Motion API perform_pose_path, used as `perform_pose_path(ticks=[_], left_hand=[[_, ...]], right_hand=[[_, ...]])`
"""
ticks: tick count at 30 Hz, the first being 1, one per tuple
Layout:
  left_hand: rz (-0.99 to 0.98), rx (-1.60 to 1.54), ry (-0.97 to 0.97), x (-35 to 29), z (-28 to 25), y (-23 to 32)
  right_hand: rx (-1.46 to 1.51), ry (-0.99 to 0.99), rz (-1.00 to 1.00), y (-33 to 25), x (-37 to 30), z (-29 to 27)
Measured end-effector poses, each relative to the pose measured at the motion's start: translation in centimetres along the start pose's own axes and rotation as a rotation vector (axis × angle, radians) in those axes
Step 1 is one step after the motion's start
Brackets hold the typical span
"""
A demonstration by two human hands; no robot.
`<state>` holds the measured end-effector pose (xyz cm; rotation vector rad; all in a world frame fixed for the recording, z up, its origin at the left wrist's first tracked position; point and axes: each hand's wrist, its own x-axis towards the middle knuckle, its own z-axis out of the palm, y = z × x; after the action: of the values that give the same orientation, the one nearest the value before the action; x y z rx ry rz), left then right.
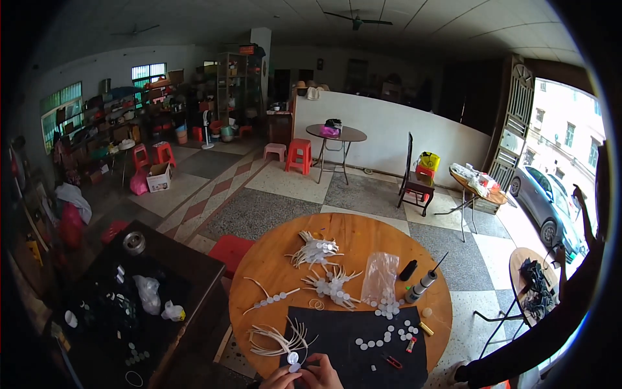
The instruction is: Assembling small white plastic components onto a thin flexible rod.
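At the near edge of a round wooden table, my left hand (278, 378) and my right hand (322, 373) meet with fingers pinched together. Between their fingertips is a small whitish disc (295, 367), with another pale disc touching it just beyond. Cream cords (275, 337) fan out beside my hands, partly over the black mat (324, 324). Farther back lie two bundles of cords with pale discs, the far bundle (314, 249) and the nearer bundle (334, 287). Loose discs (372, 343) are scattered on the mat near small red snips (393, 362).
The round table (272, 246) also carries a clear plastic bag (381, 275), a grey caulking-type tube (421, 286) and a black bottle (408, 270). A dark table (188, 259) stands left, a red stool (231, 251) beyond. Another person's dark shape is at the right.
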<state>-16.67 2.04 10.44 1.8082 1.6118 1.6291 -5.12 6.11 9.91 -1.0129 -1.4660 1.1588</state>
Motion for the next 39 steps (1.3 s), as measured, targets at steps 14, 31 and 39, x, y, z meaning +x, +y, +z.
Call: perform_pose_path(ticks=[14, 31, 39], left_hand=[[-0.058, -0.303, -0.06, 6.9, -0.1, 13.3], [0.225, -0.28, -0.32, 10.2, 6.1, 15.8], [0.215, -0.429, -0.321, 11.2, 4.5, 16.0]], right_hand=[[0.789, -0.195, 0.607, -12.8, 0.8, -9.1], [0.923, -0.241, 0.541, -12.6, 2.5, -17.4], [0.906, -0.278, 0.505, -13.3, 3.7, -16.7]])
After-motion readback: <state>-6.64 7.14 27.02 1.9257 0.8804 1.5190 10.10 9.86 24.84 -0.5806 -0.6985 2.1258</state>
